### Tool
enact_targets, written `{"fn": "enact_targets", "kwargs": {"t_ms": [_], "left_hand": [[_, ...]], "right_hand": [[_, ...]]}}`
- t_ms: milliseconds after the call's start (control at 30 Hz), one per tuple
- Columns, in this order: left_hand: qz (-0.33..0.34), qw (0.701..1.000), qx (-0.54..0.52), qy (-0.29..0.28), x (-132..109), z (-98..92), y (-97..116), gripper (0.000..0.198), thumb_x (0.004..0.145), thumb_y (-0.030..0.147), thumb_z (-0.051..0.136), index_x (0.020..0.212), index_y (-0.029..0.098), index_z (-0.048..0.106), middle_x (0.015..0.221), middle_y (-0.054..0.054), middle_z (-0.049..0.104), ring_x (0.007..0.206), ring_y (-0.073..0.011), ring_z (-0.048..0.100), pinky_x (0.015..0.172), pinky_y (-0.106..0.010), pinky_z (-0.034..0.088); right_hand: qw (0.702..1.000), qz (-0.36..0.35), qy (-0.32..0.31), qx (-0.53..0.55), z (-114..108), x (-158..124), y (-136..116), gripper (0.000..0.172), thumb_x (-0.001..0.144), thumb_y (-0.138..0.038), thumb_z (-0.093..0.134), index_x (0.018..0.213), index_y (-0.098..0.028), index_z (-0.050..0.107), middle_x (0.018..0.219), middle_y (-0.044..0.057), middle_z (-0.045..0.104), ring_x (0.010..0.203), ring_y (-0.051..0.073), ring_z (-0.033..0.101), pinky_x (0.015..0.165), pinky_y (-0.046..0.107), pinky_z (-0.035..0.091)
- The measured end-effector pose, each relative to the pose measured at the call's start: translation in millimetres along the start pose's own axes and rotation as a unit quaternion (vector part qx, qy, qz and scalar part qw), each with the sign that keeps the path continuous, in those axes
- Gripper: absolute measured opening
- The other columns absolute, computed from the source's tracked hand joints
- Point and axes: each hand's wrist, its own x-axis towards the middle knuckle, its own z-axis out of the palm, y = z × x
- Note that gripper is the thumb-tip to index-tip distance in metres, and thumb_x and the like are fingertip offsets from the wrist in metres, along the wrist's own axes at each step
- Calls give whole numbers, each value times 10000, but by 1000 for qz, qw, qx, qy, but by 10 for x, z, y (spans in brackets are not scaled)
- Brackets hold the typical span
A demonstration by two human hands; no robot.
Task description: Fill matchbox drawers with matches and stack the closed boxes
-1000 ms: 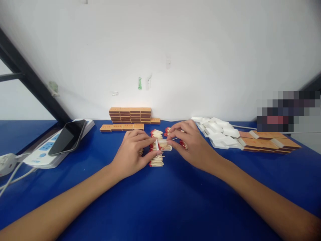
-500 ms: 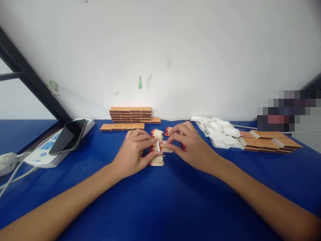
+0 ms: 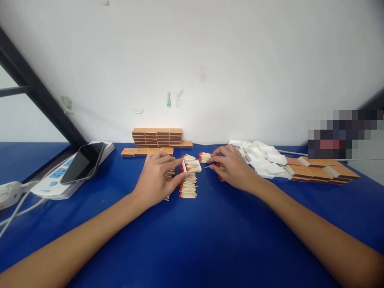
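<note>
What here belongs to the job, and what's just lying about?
Seemingly the job's:
held white cardboard tray
red-tipped wooden matches
orange-brown cardboard matchboxes
heaped white cardboard trays

Seemingly lying about:
black rectangular phone
white-and-blue plastic power strip

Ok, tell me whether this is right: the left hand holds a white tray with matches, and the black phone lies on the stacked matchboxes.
One part is wrong: in the head view, the black phone lies on the white power strip. The left hand does hold a white tray with matches.
</note>
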Motion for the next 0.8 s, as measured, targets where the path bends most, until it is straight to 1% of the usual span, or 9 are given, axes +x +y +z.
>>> {"fn": "enact_targets", "kwargs": {"t_ms": [67, 200, 367, 500, 667, 800], "left_hand": [[4, 1000, 1, 1, 3, -2, 0, 375, 949, 470, 758, 1202, 194, 775, 1028, -74, 795, 984, -258, 660, 905, -463, 498], [9, 1000, 4, 5, 7, -4, 4, 366, 951, 475, 756, 1196, 204, 774, 1042, -69, 795, 984, -258, 658, 909, -464, 493], [11, 1000, 3, 5, 10, -10, 5, 379, 955, 494, 746, 1203, 208, 771, 1050, -73, 795, 986, -261, 657, 905, -463, 492], [6, 1000, 4, 0, 11, -14, 3, 362, 962, 494, 736, 1191, 217, 780, 1047, -78, 794, 999, -266, 655, 917, -476, 490], [4, 1000, 18, -10, -1, -7, -11, 353, 956, 509, 735, 1166, 229, 787, 1058, -75, 794, 1019, -281, 653, 940, -488, 476], [5, 999, 28, -19, -9, 3, -13, 343, 947, 485, 754, 1156, 215, 783, 1064, -70, 791, 1014, -275, 642, 926, -472, 466]], "right_hand": [[1000, 3, -13, 2, 12, -8, 12, 140, 988, -257, 619, 1038, -239, 749, 1082, 102, 644, 1074, 299, 514, 958, 511, 467], [1000, 9, -28, 9, 16, -1, 11, 78, 976, -245, 639, 951, -226, 711, 1067, 92, 643, 1061, 287, 515, 958, 498, 460], [999, 14, -47, 9, 40, -2, 30, 131, 997, -255, 614, 892, -220, 684, 1083, 92, 643, 1050, 284, 526, 923, 481, 451], [999, 5, -42, 3, 38, -8, 19, 156, 1010, -252, 587, 881, -216, 668, 1100, 103, 648, 1060, 289, 529, 910, 480, 449], [999, 13, -34, 11, -30, 2, -52, 140, 1013, -238, 575, 903, -224, 661, 1124, 103, 651, 1081, 299, 512, 929, 495, 447], [1000, -1, -3, 27, -114, 18, -153, 127, 1021, -231, 572, 910, -230, 632, 1116, 98, 657, 1087, 298, 505, 935, 489, 448]]}}
